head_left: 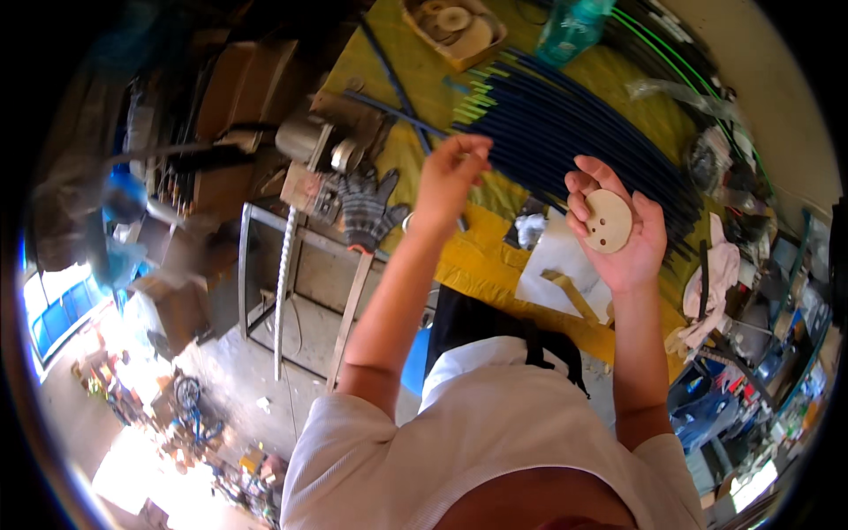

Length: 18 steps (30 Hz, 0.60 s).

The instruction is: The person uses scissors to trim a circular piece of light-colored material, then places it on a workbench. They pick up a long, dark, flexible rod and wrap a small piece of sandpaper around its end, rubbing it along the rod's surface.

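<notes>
Over the yellow tabletop [495,265]: both bare hands are raised, forearms coming up from the lower edge.
Right hand [618,230]: palm up, fingers curled lightly around a disc, thumb at its left rim.
Disc [609,221]: round, flat, pale tan, wood-like, with a few small holes through it; it lies in the right palm, above the tabletop and just beside the rod ends.
Left hand [450,172]: fingers pinched together at the tips, close to the near ends of the rods; whether anything small sits between them I cannot tell.
Rods [565,132]: a broad bundle of long dark blue rods lying side by side across the tabletop, some with green tips at the left end.
Glove [367,208]: grey knitted work glove, draped at the left edge of the tabletop, well apart from the disc.
Tray [455,31]: shallow tan box at the far side holding more round pale pieces.
Bottle [570,31]: teal, clear plastic, at the far side just beside the rods.
White paper [556,278]: lying flat on the tabletop below the right hand, with a strip of wood on it.
Motor [318,141]: grey metal machine at the tabletop's left corner, near the glove.
</notes>
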Each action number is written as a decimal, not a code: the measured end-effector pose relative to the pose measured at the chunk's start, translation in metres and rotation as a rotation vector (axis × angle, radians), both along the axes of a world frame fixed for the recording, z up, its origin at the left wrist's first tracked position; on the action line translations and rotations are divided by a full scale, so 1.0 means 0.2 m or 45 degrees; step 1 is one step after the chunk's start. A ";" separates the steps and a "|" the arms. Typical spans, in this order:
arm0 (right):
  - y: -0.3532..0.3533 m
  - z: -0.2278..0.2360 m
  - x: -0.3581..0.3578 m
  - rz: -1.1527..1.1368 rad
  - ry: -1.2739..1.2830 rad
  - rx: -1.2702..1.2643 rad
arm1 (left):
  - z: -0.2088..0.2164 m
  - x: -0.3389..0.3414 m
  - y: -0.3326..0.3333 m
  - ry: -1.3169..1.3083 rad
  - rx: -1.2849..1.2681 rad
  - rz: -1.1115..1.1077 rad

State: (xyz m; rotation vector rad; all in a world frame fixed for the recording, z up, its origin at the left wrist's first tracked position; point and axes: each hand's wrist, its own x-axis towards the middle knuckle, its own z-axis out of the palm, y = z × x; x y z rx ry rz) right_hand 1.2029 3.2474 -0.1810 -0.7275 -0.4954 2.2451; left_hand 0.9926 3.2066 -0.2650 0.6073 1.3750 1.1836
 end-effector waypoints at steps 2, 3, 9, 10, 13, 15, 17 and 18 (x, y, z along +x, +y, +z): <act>-0.04 -0.04 -0.07 0.071 -0.038 0.016 | -0.02 0.04 -0.18 -0.198 -0.146 0.124; -0.07 -0.04 -0.10 0.107 -0.024 -0.040 | -0.01 0.05 -0.28 -0.267 -0.200 0.146; -0.28 -0.21 -0.21 0.517 -0.437 0.305 | 0.12 0.19 -0.67 -0.604 -0.146 0.354; -0.33 -0.22 -0.22 0.526 -0.421 0.330 | 0.12 0.22 -0.70 -0.528 -0.099 0.395; -0.44 -0.31 -0.25 0.613 -0.380 0.484 | 0.07 0.28 -0.81 -0.302 -0.036 0.468; -0.51 -0.37 -0.26 0.602 -0.363 0.495 | 0.02 0.30 -0.87 -0.239 -0.075 0.574; -0.58 -0.49 -0.24 0.551 -0.490 0.649 | 0.01 0.29 -0.92 -0.164 -0.152 0.650; -0.58 -0.52 -0.23 0.537 -0.563 0.731 | -0.03 0.28 -0.94 -0.144 -0.130 0.704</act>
